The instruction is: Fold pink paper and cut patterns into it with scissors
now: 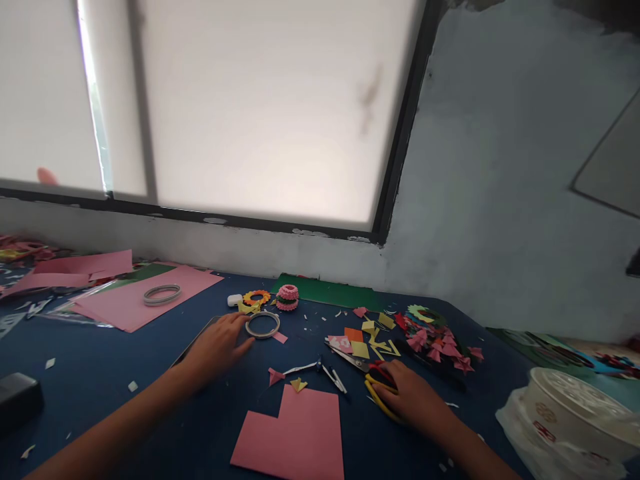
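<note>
My left hand (220, 343) reaches over the table with its fingers stretched out. Its fingertips are at the left edge of a roll of tape (263, 335); I cannot tell whether they touch it. Under the wrist, part of a flat, dark-edged thing shows. My right hand (413, 393) is closed on the handles of a pair of scissors (381, 393) with yellow and red grips, blades pointing left. Between the hands lie a white-legged compass-like tool (300, 368), a pink folded star (275, 377) and a yellow one (299, 385). A notched pink sheet (305, 433) lies nearest me.
Small paper squares (360, 349) and a pile of pink folded pieces (443, 347) lie at right. A white lidded bowl (565, 420) stands at the right edge. Pink sheets (130, 307) with another tape roll (161, 302) are at left. A black object (20, 400) sits front left.
</note>
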### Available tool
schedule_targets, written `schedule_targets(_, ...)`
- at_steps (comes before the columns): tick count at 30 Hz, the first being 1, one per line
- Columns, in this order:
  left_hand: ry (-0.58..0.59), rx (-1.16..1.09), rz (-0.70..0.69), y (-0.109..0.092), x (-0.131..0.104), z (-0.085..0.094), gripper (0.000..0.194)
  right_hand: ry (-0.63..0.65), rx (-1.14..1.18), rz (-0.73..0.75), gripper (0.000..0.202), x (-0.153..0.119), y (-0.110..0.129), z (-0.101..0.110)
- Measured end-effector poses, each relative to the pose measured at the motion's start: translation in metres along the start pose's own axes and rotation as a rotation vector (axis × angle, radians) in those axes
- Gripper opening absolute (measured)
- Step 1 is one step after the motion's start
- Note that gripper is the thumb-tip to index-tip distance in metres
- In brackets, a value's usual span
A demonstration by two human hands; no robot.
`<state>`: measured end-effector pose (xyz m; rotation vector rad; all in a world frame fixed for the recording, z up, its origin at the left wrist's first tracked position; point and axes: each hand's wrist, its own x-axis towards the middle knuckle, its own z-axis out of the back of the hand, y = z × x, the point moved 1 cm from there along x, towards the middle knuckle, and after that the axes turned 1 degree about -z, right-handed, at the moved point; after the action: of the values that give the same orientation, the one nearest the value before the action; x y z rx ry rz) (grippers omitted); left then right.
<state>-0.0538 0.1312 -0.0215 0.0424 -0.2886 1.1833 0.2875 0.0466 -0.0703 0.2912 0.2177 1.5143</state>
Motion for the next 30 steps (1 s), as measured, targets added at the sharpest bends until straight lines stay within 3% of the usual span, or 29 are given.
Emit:
schedule_targets(7, 0.23, -0.301, -0.368, -0.049, -0.027, -0.006, 0.046, 0.03, 0.028, -0.013, 0.039, 0.0, 0.004, 0.004)
schedule_targets(15, 0.286, -0.276, -0.553, -0.06, -0.027, -0.016, 0.026, 0.04, 0.01, -0.024, 0.041, 0.002, 0.001, 0.004)
schedule_targets(20, 0.287, -0.241, -0.578, -0.063, -0.026, -0.016, 0.028, 0.052, 0.005, -0.037, 0.042, 0.002, -0.001, 0.005)
schedule_targets(26, 0.248, -0.261, -0.457, -0.061, -0.028, -0.027, 0.044, 0.046, -0.013, -0.028, 0.041, 0.001, 0.0, 0.005)
schedule_targets(30, 0.255, -0.311, -0.475, -0.063, -0.027, -0.029, 0.035, 0.037, -0.039, -0.043, 0.041, 0.001, 0.001, 0.005)
